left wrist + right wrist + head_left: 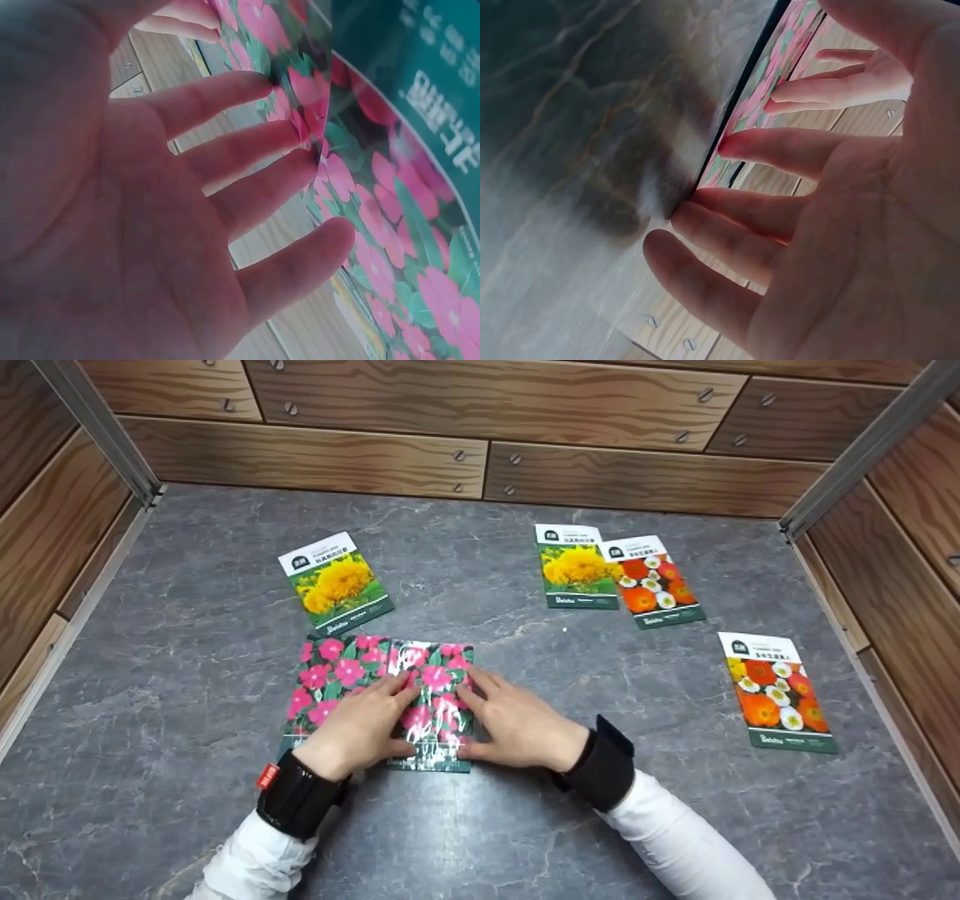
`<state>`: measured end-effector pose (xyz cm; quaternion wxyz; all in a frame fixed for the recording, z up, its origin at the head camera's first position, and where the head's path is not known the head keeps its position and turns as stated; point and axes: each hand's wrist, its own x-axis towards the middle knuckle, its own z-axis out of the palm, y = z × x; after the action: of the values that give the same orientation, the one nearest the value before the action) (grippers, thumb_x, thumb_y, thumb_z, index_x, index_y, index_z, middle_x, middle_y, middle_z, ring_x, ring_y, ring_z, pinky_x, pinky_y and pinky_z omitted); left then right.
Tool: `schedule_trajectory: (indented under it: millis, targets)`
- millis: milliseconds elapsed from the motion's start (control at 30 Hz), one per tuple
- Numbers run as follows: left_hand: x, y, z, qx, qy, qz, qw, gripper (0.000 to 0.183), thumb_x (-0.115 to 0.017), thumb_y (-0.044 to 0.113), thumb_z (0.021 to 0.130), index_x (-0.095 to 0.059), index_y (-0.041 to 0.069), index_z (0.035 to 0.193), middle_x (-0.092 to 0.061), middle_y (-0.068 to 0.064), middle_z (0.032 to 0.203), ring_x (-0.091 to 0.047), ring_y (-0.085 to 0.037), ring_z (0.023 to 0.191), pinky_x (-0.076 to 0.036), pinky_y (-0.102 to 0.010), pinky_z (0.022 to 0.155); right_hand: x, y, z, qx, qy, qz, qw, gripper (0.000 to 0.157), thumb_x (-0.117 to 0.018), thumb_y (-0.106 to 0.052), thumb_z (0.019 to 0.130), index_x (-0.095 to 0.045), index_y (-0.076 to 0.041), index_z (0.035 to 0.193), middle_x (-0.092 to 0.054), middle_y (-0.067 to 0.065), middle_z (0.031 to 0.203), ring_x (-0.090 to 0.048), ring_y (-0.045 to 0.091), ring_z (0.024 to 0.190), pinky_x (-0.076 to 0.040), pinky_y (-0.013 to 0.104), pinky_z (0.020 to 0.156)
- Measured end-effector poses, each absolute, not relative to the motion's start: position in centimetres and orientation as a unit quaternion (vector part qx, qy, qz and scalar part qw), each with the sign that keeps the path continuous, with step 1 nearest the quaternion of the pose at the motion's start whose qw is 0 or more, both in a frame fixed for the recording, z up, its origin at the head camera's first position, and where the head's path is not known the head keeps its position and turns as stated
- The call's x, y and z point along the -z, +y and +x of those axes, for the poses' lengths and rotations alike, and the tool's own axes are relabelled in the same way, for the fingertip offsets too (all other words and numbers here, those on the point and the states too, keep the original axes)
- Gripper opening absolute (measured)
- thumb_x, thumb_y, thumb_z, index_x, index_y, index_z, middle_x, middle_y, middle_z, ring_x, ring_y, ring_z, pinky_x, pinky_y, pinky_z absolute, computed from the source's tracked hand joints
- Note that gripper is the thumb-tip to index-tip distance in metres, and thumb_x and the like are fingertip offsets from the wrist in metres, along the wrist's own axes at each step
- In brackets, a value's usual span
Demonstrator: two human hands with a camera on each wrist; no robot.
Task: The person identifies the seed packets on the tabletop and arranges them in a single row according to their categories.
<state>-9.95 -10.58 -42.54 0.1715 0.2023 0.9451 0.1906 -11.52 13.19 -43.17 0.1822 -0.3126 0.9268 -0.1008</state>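
Two seed packets with pink flowers lie side by side, the left packet (pixel 324 673) touching or slightly under the right packet (pixel 431 720), whose glossy front reflects the light. My left hand (pixel 364 727) lies across the left packet, its fingertips near the seam between the two. With fingers spread, my right hand (pixel 517 724) touches the right packet along its right edge. The left wrist view shows the left fingers (pixel 262 184) extended and their tips against the pink print (pixel 379 262). In the right wrist view the right fingers (pixel 727 244) reach the packet's thin edge.
A yellow-flower packet (pixel 337 581) lies just behind the pink pair. Farther right, another yellow-flower packet (pixel 574 570) is overlapped by an orange-and-white-flower packet (pixel 652 585). A second orange-and-white packet (pixel 776 694) lies near the right side. Wood-patterned walls (pixel 300 457) border the grey marbled table (pixel 187 675).
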Motion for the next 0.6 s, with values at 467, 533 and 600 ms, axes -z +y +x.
schedule_trajectory:
  millis: [467,533,600]
  targets:
    - [42.53,-10.67,-10.06,-0.193,0.943,0.208,0.175,0.079,-0.085,0.03,0.089,-0.05,-0.001,0.153,-0.04,-0.026,0.167,-0.039,-0.048,0.155,-0.038,-0.068,0.123,43.1,13.29,-11.5,0.11,0.926,-0.303,0.198,0.091,-0.071,-0.053,0.096,-0.036,-0.003,0.163,-0.018,0.023,0.176,-0.034,0.048,0.157,-0.037,0.062,0.126]
    - [42.49,-10.66,-10.04,-0.193,0.943,0.208,0.174,0.079,-0.085,0.03,0.089,-0.051,-0.001,0.153,-0.04,-0.026,0.167,-0.04,-0.048,0.154,-0.038,-0.068,0.122,43.13,13.32,-11.51,0.11,0.926,-0.303,0.198,0.091,-0.071,-0.054,0.096,-0.035,-0.004,0.163,-0.018,0.023,0.176,-0.034,0.048,0.157,-0.037,0.062,0.126]
    - [42.48,-10.65,-10.03,-0.191,0.943,0.209,0.173,0.079,-0.086,0.029,0.088,-0.051,-0.002,0.153,-0.04,-0.026,0.166,-0.04,-0.048,0.154,-0.039,-0.068,0.122,43.11,13.35,-11.5,0.113,0.925,-0.303,0.199,0.091,-0.071,-0.053,0.096,-0.035,-0.003,0.163,-0.018,0.023,0.176,-0.033,0.048,0.158,-0.037,0.062,0.126]
